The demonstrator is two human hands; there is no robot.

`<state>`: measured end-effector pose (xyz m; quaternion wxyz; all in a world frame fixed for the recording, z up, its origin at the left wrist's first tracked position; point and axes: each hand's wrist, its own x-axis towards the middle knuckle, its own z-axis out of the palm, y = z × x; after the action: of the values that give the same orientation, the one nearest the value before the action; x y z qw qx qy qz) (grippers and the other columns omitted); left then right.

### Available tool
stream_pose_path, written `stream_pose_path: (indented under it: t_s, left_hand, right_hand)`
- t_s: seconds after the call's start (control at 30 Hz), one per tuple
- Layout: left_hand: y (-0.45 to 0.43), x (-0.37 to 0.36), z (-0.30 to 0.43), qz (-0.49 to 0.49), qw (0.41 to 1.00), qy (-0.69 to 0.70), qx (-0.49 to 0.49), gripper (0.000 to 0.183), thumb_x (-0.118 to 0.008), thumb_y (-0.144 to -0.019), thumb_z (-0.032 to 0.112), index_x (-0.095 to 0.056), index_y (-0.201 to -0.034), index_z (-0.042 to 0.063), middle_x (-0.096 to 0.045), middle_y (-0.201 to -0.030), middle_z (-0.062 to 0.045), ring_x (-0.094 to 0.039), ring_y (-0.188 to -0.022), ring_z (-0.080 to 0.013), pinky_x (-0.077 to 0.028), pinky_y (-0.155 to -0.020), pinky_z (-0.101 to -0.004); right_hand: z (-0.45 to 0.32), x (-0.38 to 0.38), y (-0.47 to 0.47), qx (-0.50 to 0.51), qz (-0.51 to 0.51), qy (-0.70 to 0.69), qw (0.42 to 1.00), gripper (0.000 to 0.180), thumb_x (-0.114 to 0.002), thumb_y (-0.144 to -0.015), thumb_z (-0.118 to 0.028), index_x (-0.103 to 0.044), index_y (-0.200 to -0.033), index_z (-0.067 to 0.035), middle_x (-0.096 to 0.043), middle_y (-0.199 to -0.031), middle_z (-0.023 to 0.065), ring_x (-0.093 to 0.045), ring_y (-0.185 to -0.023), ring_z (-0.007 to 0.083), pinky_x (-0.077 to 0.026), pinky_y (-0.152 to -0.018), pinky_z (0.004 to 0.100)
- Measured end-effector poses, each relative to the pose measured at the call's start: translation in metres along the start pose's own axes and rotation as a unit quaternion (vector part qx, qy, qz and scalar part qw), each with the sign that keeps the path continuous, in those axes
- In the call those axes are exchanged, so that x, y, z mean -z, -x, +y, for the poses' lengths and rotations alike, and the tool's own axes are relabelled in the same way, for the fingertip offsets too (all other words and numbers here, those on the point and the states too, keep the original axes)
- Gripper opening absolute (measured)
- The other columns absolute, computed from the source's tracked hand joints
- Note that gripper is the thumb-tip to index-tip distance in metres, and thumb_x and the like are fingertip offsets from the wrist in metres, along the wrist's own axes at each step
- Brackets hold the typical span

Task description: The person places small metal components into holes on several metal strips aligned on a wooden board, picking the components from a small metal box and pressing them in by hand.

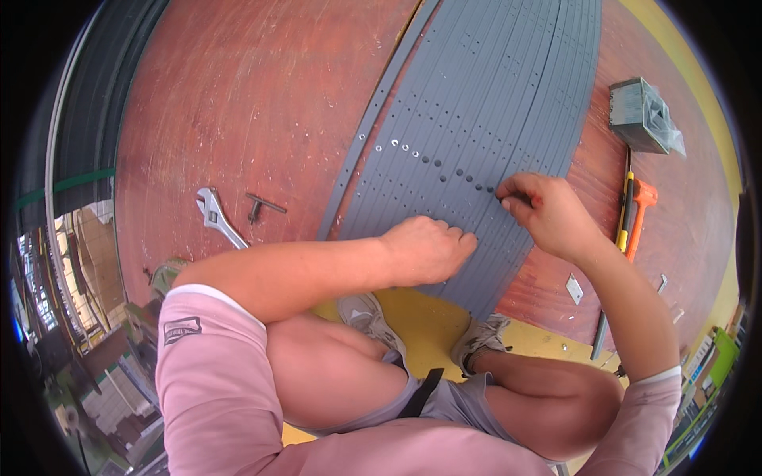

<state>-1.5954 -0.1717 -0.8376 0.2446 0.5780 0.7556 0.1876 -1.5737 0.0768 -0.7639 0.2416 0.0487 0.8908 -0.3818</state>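
Note:
Long dark grey drilled profiles lie side by side on a red wooden worktop. Across them runs a line of round black pieces, with shiny metal-rimmed holes at its left. My right hand pinches a small dark piece at the right end of this line, against the profiles. My left hand rests on the profiles nearer my body, its fingers curled under; whether it holds anything is hidden.
At left lie an adjustable wrench and a chuck key. To the right are a metal box with plastic film, an orange mallet, a yellow-black handled tool and a small metal plate.

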Motion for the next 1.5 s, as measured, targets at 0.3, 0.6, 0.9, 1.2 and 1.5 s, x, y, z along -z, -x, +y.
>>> stream_pose_path:
  t_s: [0.3,0.6,0.9,1.2,1.5]
  left_hand:
    - [0.043,0.118,-0.104,0.119,0.925,0.080,0.352,0.025,-0.055,-0.100,0.020,-0.059,-0.111,-0.002,-0.072,-0.094,-0.029,-0.069,-0.088,-0.0496,-0.054,-0.081,-0.0579]
    - [0.050,0.082,-0.094,0.022,0.946,0.023,0.321,0.025,-0.055,-0.106,0.024,-0.056,-0.106,-0.001,-0.068,-0.075,-0.027,-0.068,-0.075,-0.0507,-0.052,-0.070,-0.0613]
    - [0.062,0.070,-0.102,0.102,0.956,0.028,0.273,0.022,-0.059,-0.104,0.021,-0.055,-0.102,0.000,-0.069,-0.073,-0.024,-0.069,-0.073,-0.0475,-0.053,-0.065,-0.0573]
    - [0.065,0.059,-0.102,0.147,0.955,0.006,0.258,0.020,-0.061,-0.102,0.018,-0.056,-0.098,0.000,-0.070,-0.073,-0.020,-0.072,-0.069,-0.0403,-0.054,-0.059,-0.0513]
    - [0.063,0.051,-0.102,0.165,0.948,0.006,0.272,0.017,-0.061,-0.101,0.018,-0.056,-0.099,0.001,-0.070,-0.073,-0.017,-0.072,-0.067,-0.0374,-0.055,-0.057,-0.0483]
  right_hand:
    - [0.000,-0.054,-0.003,-0.073,0.209,-0.127,0.967,0.012,-0.068,-0.099,-0.003,-0.069,-0.111,-0.001,-0.067,-0.100,0.0105,-0.063,-0.088,0.0211,-0.051,-0.082,0.0299]
    - [-0.027,-0.093,-0.026,-0.064,0.263,-0.168,0.948,0.009,-0.070,-0.098,-0.003,-0.073,-0.107,-0.003,-0.071,-0.100,0.0088,-0.067,-0.088,0.0201,-0.054,-0.080,0.0309]
    - [-0.062,-0.095,-0.081,0.003,0.206,0.040,0.978,0.009,-0.072,-0.095,-0.009,-0.076,-0.103,-0.008,-0.069,-0.102,0.0091,-0.069,-0.094,0.0311,-0.056,-0.081,0.0417]
    - [-0.068,-0.098,-0.086,-0.035,0.198,0.027,0.979,0.010,-0.071,-0.097,-0.012,-0.076,-0.103,-0.006,-0.068,-0.105,0.0099,-0.068,-0.095,0.0317,-0.055,-0.082,0.0409]
    - [-0.078,-0.078,-0.089,-0.028,0.115,0.085,0.989,0.014,-0.067,-0.095,-0.012,-0.073,-0.103,-0.002,-0.067,-0.101,0.0149,-0.067,-0.091,0.0359,-0.054,-0.080,0.0437]
